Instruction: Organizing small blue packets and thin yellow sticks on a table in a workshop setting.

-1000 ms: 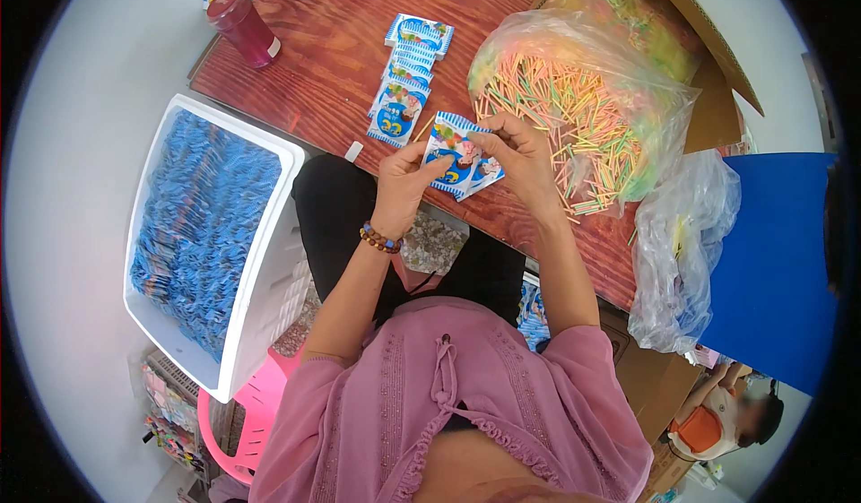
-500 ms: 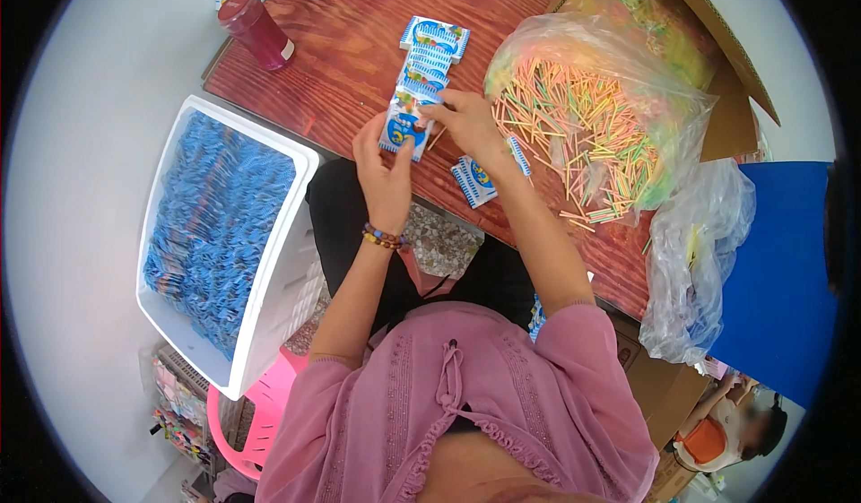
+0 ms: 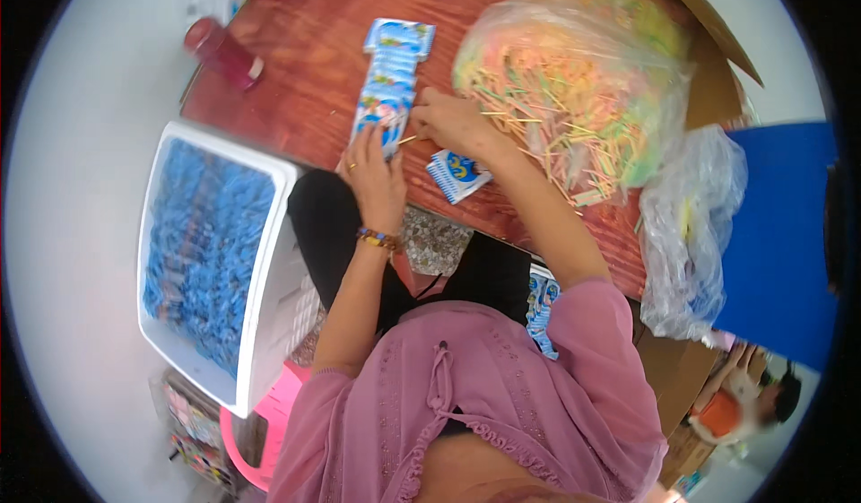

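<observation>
My left hand (image 3: 375,178) lies on the near end of a row of blue and white packets (image 3: 390,80) spread on the brown wooden table (image 3: 314,46). Its fingers press the nearest packet. My right hand (image 3: 455,119) is closed around a thin yellow stick (image 3: 408,139), whose tip points at that packet. A small stack of blue packets (image 3: 456,174) lies at the table's edge, under my right wrist. Just right of my right hand sits a large clear bag of coloured sticks (image 3: 574,99).
A white bin full of blue packets (image 3: 211,252) stands on my left, below the table. A red bottle (image 3: 224,55) lies at the table's far left. A crumpled clear bag (image 3: 695,225) and a blue surface (image 3: 780,234) are on the right. A cardboard box (image 3: 708,37) holds the stick bag.
Both hands moved from the packets held near the table's edge to the row of packets. The stack was put down at the edge. My right hand now pinches a stick.
</observation>
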{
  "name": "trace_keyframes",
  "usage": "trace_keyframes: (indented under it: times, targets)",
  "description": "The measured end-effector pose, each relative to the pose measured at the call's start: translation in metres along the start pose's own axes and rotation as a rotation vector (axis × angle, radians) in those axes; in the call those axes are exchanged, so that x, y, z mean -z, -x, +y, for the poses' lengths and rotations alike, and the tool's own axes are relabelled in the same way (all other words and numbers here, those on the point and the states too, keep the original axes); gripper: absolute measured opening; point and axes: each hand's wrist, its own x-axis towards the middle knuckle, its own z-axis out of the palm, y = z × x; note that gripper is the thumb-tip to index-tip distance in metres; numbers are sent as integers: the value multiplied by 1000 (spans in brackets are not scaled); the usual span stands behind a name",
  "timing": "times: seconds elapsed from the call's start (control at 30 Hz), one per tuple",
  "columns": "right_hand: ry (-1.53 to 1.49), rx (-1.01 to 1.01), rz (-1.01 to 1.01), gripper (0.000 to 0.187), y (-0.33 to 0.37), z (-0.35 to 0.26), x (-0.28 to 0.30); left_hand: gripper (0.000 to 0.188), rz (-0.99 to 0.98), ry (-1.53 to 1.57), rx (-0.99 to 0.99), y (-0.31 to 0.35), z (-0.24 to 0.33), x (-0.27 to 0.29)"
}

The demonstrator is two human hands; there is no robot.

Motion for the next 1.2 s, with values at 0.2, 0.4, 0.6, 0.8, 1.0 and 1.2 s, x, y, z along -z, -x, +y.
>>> trace_keyframes:
  times: [0.2,0.4,0.6,0.8,1.0,1.2]
  targets:
    - [163,145,167,11,9,21,-11,53,-22,-94,-3,3,-4,5]
    - [256,-263,659,21,128,117,34,53,68,-28,-61,4,17,1]
    - [-389,-303,773,20,206,89,3,43,-107,-12,-6,8,63,-10]
    - [-731,-229,871,14,219,70,-47,32,-137,2,66,5,57,-29]
    - [-756,-173,829,13,221,74,-50,24,-29,-136,-131,2,53,-35]
    - [-875,-90,856,12,226,76,-56,23,-59,84,-15,3,77,-15]
